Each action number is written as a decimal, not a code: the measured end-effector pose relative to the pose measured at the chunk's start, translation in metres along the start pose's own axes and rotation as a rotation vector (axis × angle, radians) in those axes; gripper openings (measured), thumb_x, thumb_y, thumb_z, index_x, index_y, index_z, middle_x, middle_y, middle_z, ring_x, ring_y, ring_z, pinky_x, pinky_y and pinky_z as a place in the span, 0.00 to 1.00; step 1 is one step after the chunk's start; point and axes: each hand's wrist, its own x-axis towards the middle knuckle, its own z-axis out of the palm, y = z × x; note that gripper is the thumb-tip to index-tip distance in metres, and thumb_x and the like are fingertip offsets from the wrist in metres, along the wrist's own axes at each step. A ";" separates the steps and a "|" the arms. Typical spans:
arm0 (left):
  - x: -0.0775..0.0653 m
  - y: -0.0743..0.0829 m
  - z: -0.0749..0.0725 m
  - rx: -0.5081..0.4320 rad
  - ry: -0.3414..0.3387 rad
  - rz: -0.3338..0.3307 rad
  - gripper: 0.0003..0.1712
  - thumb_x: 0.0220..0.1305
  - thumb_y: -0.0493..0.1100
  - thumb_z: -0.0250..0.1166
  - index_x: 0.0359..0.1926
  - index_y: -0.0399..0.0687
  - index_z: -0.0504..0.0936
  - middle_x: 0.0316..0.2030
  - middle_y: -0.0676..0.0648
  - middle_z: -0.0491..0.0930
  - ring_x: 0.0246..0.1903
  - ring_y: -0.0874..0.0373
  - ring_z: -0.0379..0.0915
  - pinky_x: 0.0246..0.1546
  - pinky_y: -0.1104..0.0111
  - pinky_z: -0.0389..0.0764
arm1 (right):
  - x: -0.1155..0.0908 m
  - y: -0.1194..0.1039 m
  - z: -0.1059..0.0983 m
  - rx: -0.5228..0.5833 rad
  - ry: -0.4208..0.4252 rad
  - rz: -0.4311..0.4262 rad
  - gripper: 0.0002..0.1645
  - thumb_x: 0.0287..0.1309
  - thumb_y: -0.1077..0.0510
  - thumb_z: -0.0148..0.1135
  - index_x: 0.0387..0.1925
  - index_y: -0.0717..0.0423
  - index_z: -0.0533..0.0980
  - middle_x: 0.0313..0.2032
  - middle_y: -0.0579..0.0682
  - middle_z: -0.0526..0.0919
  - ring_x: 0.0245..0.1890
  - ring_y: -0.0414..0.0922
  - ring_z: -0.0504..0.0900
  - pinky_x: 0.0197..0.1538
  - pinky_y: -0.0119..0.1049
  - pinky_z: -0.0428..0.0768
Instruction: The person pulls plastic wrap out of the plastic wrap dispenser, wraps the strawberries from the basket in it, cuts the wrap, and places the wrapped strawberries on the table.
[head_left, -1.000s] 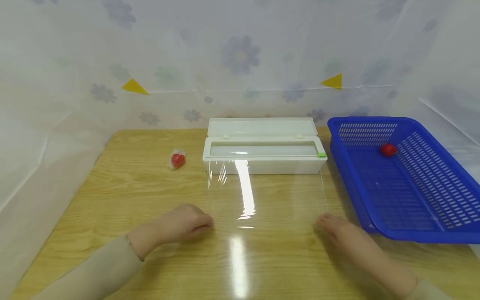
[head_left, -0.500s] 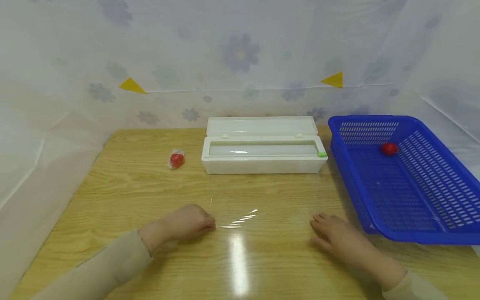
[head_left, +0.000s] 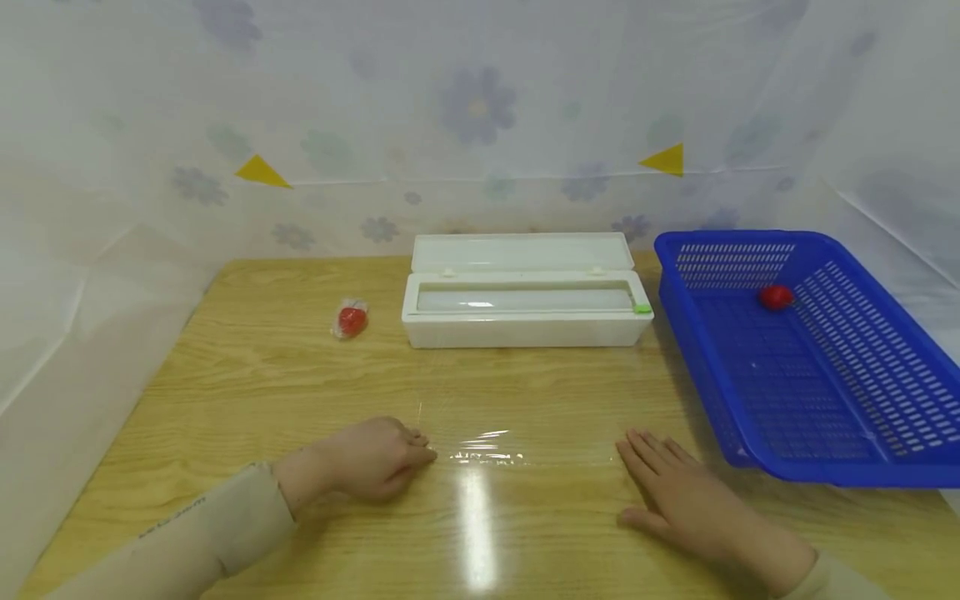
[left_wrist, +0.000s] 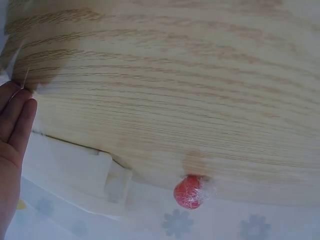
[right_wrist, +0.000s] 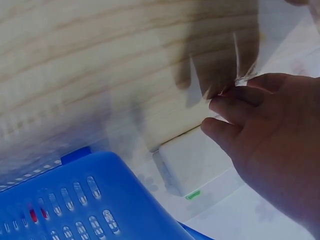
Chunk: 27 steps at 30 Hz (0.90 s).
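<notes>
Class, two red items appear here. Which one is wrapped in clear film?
The red item on the table, left of the white box: crinkled film covers it. The other red item, in the blue basket, shows none.

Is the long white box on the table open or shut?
Open. The white box has its lid tipped back towards the flowery curtain, so you can see the pale roll inside.

Wood-grain table (head_left: 285,375): a wrapped red item (head_left: 351,319) toward the far-left corner, an open white box (head_left: 525,333) mid far edge, clear film (head_left: 483,446) before it, a blue basket (head_left: 708,362) along the right edge.
</notes>
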 end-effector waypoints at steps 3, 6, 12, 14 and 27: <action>0.000 -0.001 -0.001 -0.041 0.018 -0.019 0.18 0.60 0.40 0.55 0.52 0.47 0.78 0.45 0.46 0.84 0.44 0.56 0.80 0.48 0.64 0.79 | 0.002 0.000 -0.003 0.039 0.009 0.010 0.45 0.56 0.32 0.53 0.64 0.60 0.65 0.63 0.61 0.69 0.63 0.57 0.68 0.72 0.45 0.46; 0.000 -0.001 0.000 -0.071 0.037 -0.025 0.12 0.60 0.39 0.54 0.45 0.48 0.77 0.32 0.51 0.83 0.31 0.61 0.78 0.41 0.67 0.79 | 0.005 0.001 -0.007 0.070 -0.019 0.026 0.43 0.56 0.33 0.53 0.63 0.59 0.67 0.62 0.60 0.70 0.63 0.57 0.68 0.65 0.55 0.60; 0.000 -0.003 0.000 -0.134 0.025 -0.051 0.06 0.64 0.40 0.54 0.33 0.49 0.78 0.33 0.50 0.84 0.37 0.58 0.82 0.45 0.64 0.80 | 0.010 0.005 -0.013 0.096 -0.073 0.037 0.38 0.58 0.36 0.53 0.58 0.59 0.72 0.60 0.61 0.73 0.61 0.58 0.71 0.63 0.58 0.60; -0.001 -0.004 0.000 -0.154 0.018 -0.069 0.10 0.65 0.41 0.54 0.38 0.44 0.81 0.41 0.45 0.85 0.44 0.54 0.81 0.49 0.62 0.79 | 0.012 0.006 -0.013 0.115 -0.083 0.047 0.36 0.59 0.37 0.53 0.58 0.59 0.73 0.59 0.61 0.73 0.60 0.58 0.71 0.63 0.59 0.60; 0.008 -0.013 0.003 -0.338 0.132 -0.249 0.04 0.65 0.41 0.58 0.35 0.52 0.79 0.28 0.58 0.81 0.28 0.69 0.73 0.37 0.70 0.78 | 0.018 0.007 -0.016 0.076 -0.080 0.046 0.28 0.59 0.44 0.57 0.54 0.58 0.76 0.57 0.60 0.76 0.58 0.58 0.74 0.63 0.59 0.62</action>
